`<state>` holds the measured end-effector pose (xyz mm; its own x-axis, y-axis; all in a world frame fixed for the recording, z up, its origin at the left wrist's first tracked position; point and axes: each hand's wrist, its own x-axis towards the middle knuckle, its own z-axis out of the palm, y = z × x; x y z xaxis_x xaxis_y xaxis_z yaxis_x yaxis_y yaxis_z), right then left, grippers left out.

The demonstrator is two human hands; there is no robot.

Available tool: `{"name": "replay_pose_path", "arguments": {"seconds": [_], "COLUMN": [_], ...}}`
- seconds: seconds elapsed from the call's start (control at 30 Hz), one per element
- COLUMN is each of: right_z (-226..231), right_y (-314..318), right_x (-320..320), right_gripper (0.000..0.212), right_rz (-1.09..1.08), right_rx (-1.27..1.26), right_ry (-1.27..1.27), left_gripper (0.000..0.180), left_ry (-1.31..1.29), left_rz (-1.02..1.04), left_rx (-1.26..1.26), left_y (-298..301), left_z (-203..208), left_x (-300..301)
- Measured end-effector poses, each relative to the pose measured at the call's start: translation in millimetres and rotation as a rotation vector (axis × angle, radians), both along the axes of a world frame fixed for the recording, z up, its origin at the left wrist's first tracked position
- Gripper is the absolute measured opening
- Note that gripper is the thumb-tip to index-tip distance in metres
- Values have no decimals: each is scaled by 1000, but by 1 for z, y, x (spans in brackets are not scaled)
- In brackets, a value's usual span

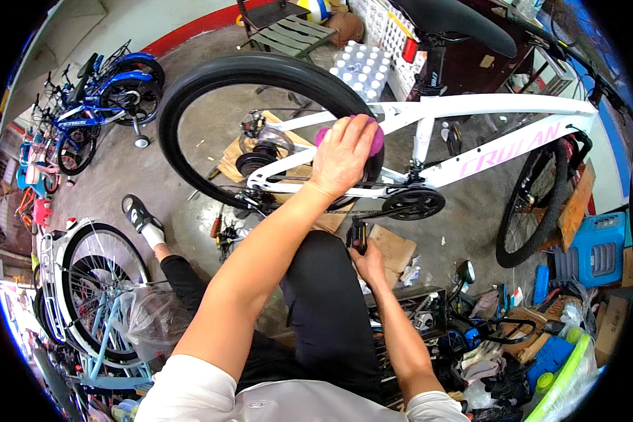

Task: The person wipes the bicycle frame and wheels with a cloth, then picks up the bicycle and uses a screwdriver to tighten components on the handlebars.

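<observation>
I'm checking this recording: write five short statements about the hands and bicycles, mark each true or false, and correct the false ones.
1. The left hand holds a purple cloth. True.
2. The right hand grips the saddle. False: it holds a black pedal-like part below the chain.
3. The saddle is black. True.
4. The white bicycle's frame lies out of the left hand's reach. False: that hand is right at its rear part.
5. Blue bicycles stand on the picture's left side. True.
</observation>
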<state>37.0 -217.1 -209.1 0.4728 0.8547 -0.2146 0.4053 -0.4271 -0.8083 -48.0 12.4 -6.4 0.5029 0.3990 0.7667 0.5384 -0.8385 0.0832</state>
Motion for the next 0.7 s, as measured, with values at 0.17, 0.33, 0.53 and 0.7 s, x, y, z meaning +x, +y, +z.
{"name": "replay_pose_path", "arguments": {"seconds": [0.17, 0.33, 0.53, 0.7], "right_z": [167, 179, 12, -116], "right_y": [25, -21, -85, -84], "right_x": [50, 198, 238, 132], "right_gripper": [23, 23, 24, 35], "right_rz": [-11, -345, -462, -307], "right_rx": [253, 449, 8, -77], "right_ry": [210, -151, -657, -312], "left_gripper": [52, 55, 55, 54], "left_ry": [-31, -46, -52, -55], "left_rz": [-40, -79, -71, -65], "left_rx": [-21, -52, -52, -54], "left_y": [0, -3, -4, -5], "left_z": [0, -1, -1, 6], "left_x": [0, 3, 4, 8]}}
